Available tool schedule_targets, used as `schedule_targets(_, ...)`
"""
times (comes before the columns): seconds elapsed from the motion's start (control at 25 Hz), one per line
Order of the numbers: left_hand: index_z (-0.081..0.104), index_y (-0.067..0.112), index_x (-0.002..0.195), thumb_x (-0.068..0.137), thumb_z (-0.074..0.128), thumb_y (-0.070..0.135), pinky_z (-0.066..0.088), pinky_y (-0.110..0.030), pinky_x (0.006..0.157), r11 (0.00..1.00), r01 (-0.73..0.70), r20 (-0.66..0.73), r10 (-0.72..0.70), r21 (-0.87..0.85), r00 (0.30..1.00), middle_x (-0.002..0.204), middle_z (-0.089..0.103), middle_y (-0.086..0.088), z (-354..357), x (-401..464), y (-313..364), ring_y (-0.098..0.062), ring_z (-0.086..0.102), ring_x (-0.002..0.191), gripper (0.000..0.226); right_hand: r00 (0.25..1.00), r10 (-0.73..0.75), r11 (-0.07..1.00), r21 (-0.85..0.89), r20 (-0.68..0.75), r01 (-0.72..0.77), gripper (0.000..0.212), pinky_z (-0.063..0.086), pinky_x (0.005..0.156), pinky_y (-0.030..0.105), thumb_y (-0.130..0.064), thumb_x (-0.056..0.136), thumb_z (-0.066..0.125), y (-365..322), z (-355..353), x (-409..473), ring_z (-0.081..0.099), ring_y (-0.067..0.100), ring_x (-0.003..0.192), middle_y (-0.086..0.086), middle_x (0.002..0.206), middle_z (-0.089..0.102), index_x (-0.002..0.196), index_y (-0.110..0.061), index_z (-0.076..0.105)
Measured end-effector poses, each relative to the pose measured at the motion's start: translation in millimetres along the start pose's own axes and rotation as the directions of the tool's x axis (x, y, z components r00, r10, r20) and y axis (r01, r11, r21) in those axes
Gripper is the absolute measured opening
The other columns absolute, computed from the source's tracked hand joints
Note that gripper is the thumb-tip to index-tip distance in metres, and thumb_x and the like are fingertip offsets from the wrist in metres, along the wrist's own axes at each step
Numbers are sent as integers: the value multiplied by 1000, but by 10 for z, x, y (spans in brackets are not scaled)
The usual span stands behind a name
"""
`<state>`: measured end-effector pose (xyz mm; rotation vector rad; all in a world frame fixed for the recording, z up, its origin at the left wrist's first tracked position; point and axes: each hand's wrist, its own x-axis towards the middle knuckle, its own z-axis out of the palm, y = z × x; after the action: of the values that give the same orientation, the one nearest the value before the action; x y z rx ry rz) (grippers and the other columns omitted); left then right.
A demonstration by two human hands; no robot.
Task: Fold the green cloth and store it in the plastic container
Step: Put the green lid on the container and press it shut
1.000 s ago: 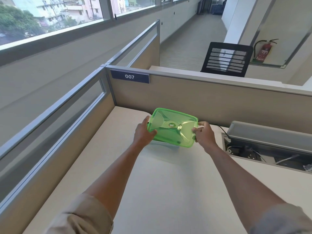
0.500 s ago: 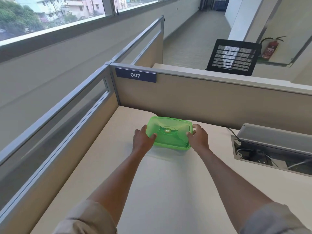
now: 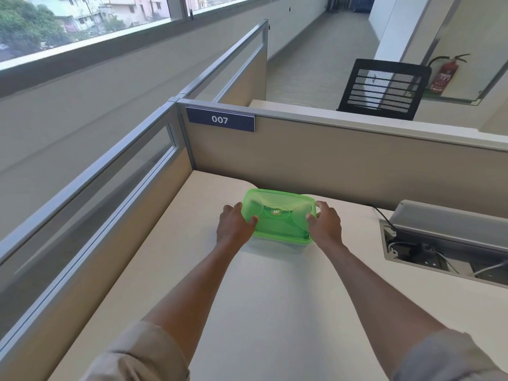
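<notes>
Mid-frame on the desk (image 3: pixel 170 270): left hand (image 3: pixel 233 229) grips the left end of the green lid (image 3: pixel 277 215), which sits on the container (image 3: pixel 286 242). Right hand (image 3: pixel 325 225) grips the right end. Can't see the cloth, it's hidden under that lid.

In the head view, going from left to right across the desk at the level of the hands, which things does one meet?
Left hand → green plastic container → right hand → open cable tray.

Daylit office cubicle: beige partition (image 3: pixel 330 160), pale desk (image 3: pixel 275 298), window (image 3: pixel 82 20), mesh chair (image 3: pixel 384 89).
</notes>
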<state>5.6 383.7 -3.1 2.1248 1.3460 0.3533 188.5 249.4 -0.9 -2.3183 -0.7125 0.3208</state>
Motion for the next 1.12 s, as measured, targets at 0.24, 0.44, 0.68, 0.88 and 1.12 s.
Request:
schedule_targets(0.24,35,17,145,98,42,39,45,-42,78,990,-41,-1,41,137,999,126,51,-14,53,50,82,-38,57,108,52,1000,-3,992,-128,-3,3,42,44,80,40,-22,98,44,-27,51,9,57,39,105,15,120,51,140,-26,40)
schedule_targets(0.44,12,35,155,98,28,31,48,-43,76,973,-53,61,41,225,997,122,47,-16,109,52,148,-39,61,93,59,1000,-26,968,-250,8,27,50,45,81,44,-22,100,27,35,121,-44,58,41,99,17,108,58,149,-31,22)
schedule_targets(0.68,5,36,156,98,26,34,44,-41,73,955,-90,28,86,283,996,105,63,-17,152,11,98,-38,62,89,61,1000,-27,966,-258,8,29,54,45,76,42,-24,99,25,85,132,-66,60,39,93,14,99,63,151,-34,17)
schedule_targets(0.88,6,31,156,96,28,34,41,-37,66,924,-94,4,100,370,995,91,69,-16,142,46,102,-35,63,79,64,999,-37,953,-299,29,44,53,40,71,40,-23,98,27,82,147,-28,61,40,93,16,98,66,150,-29,19)
schedule_targets(1.12,6,30,156,94,28,37,40,-37,65,908,-109,16,112,404,994,90,69,-16,133,83,92,-34,62,77,66,998,-58,947,-314,37,67,54,39,68,39,-20,97,28,97,151,-13,62,39,91,15,96,67,151,-25,20)
